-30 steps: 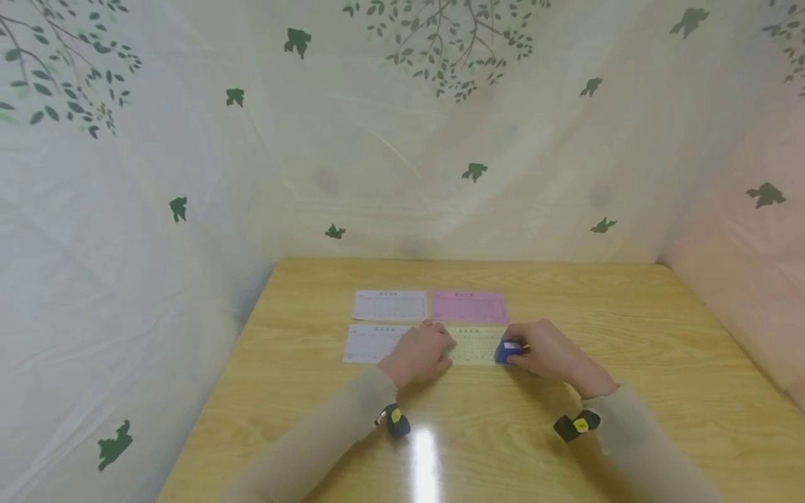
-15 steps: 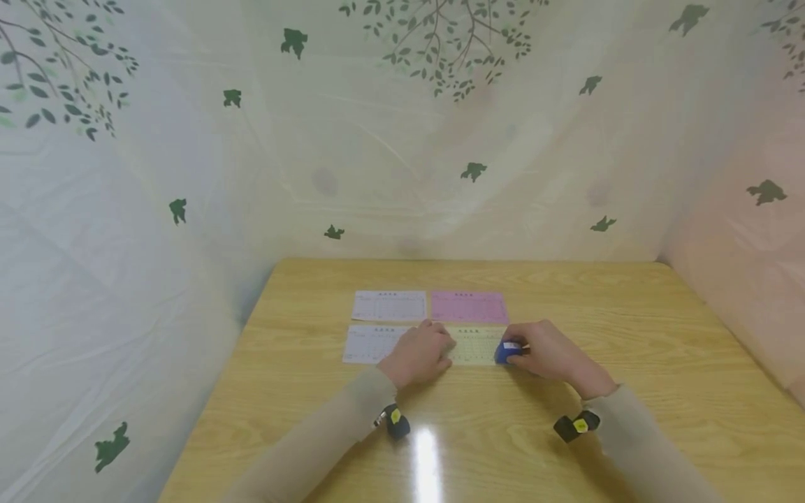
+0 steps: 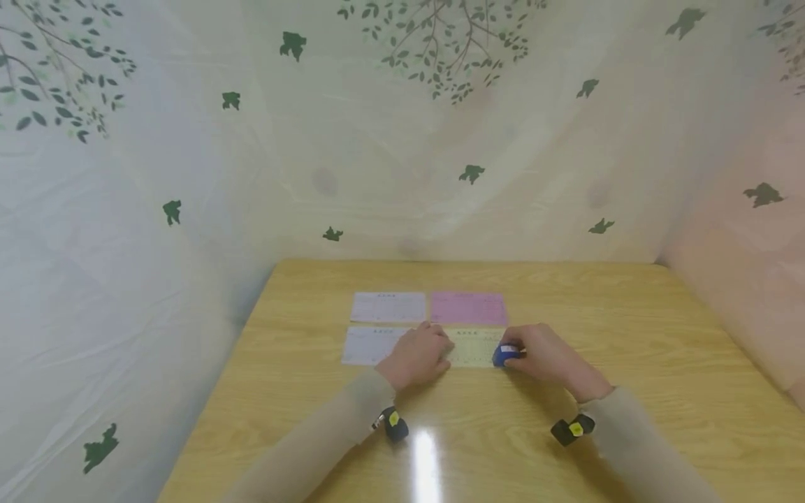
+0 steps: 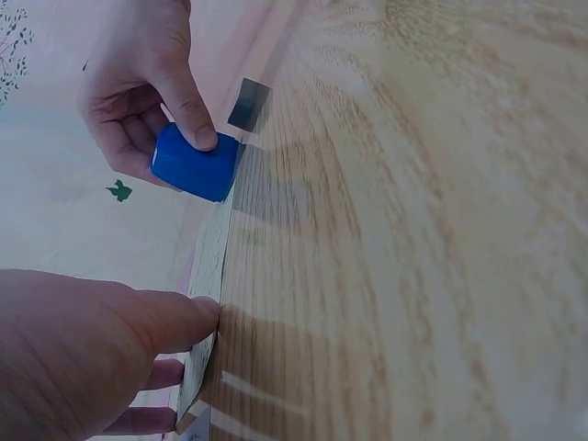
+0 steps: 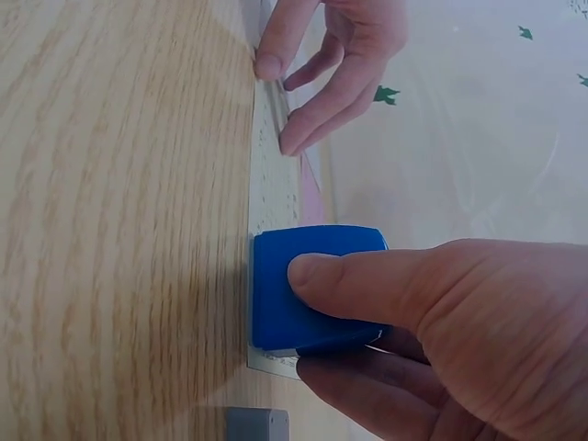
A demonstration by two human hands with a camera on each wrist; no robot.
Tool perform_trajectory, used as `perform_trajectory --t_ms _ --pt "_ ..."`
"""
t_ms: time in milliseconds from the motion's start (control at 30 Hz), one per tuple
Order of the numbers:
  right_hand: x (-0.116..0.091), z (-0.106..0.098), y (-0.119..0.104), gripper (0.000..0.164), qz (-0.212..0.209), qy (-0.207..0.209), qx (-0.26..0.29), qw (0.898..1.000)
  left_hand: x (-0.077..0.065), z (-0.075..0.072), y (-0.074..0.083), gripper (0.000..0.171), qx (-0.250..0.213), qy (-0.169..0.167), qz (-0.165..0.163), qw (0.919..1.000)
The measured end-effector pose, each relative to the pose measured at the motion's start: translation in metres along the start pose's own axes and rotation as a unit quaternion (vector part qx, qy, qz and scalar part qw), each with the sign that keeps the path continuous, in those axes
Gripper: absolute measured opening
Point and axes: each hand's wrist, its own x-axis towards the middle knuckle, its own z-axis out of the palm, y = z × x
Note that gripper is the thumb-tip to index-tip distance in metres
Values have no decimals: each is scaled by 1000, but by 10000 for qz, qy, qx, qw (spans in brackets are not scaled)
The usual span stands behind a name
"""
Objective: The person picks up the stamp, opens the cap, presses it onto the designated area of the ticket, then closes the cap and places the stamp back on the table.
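Observation:
A pale yellow printed slip [image 3: 472, 347] lies on the wooden table. My left hand [image 3: 418, 355] rests on its left end; in the left wrist view the thumb [image 4: 188, 317] touches the paper's near edge. Between thumb and fingers, my right hand [image 3: 546, 355] grips a blue block-shaped stamp [image 5: 317, 289]. The stamp stands on the slip's right end, and its underside is hidden. A white label shows on it in the head view. Beside my right hand is a small grey block [image 5: 255, 424], hidden from the head view.
Left of the yellow slip lies a white slip [image 3: 372, 345], partly under my left hand. Farther back are another white slip [image 3: 388, 307] and a pink slip [image 3: 468, 308]. A leaf-patterned curtain [image 3: 390, 154] surrounds the wooden table [image 3: 314, 426].
The blue stamp tilts slightly in my right hand, and the hand shifts a little. My left hand stays in place on the paper. The head view shifts slightly.

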Motion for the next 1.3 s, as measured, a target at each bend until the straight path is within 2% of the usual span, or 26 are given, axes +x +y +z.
perform_trajectory --t_ms 100,333,633,867,1300 --pt "1 1 -2 13 -36 -2 -13 10000 -2 0 0 40 -24 25 -27 10000" --pt "-2 3 -3 14 204 -73 38 9998 -4 1 0 40 -104 149 55 9998" --pt "-4 7 0 14 295 -97 134 9994 -5 5 1 39 -123 87 58 9999" --pt "-4 6 1 14 642 -174 224 9975 -4 1 0 40 -66 110 65 9999" --pt "-5 6 -2 12 680 -103 264 9973 -4 -2 1 38 -44 153 85 9998"
